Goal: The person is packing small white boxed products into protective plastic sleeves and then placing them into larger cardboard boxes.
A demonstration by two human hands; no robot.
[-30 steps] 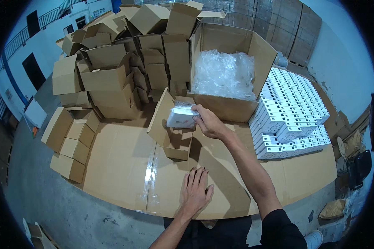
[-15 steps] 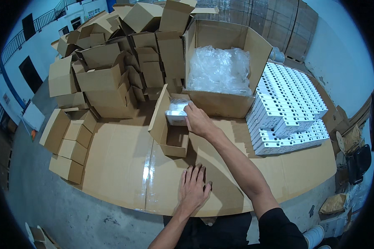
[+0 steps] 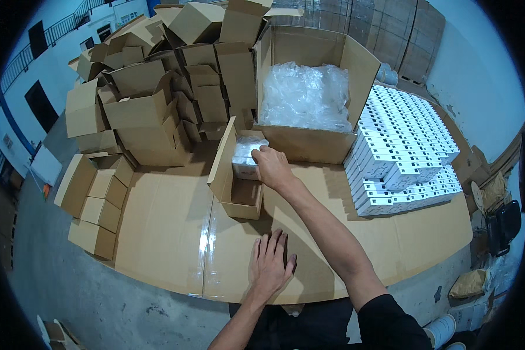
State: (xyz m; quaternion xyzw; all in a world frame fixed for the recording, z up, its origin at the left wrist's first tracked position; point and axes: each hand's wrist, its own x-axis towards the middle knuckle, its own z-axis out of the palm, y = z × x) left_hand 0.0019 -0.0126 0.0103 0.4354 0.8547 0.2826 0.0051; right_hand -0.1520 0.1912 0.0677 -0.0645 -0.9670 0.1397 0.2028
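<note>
the right hand (image 3: 272, 167) is extended forward over the work surface, with its fingers curled down onto a plastic-wrapped white packet (image 3: 248, 153); the packet is gripped from above and is seated in the upper end of a small open carton (image 3: 234, 181), against the carton's raised flap. the lower part of the carton interior is seen to be bare cardboard. the left hand (image 3: 271, 263) is laid flat, palm down, with fingers spread, on the cardboard-covered table (image 3: 169, 233) near its front edge; nothing is held by it, and it is kept well apart from the small open carton. directly behind the carton, a large open box (image 3: 315, 140) is positioned, and it is filled with clear plastic bags (image 3: 306, 96). to the right of the large box, stacked white boxes (image 3: 402, 146) are arranged in tight rows, several layers deep, on the right part of the table. to the left and behind the small carton, a pile of empty brown cartons (image 3: 157, 87) is heaped, most with flaps standing open. at the left edge of the table, a row of folded cartons (image 3: 96, 204) is stacked side by side. a concrete floor (image 3: 58, 291) is visible below the table's front edge. the dark sleeve (image 3: 391, 321) of the right arm is seen at the lower edge of the view.
</note>
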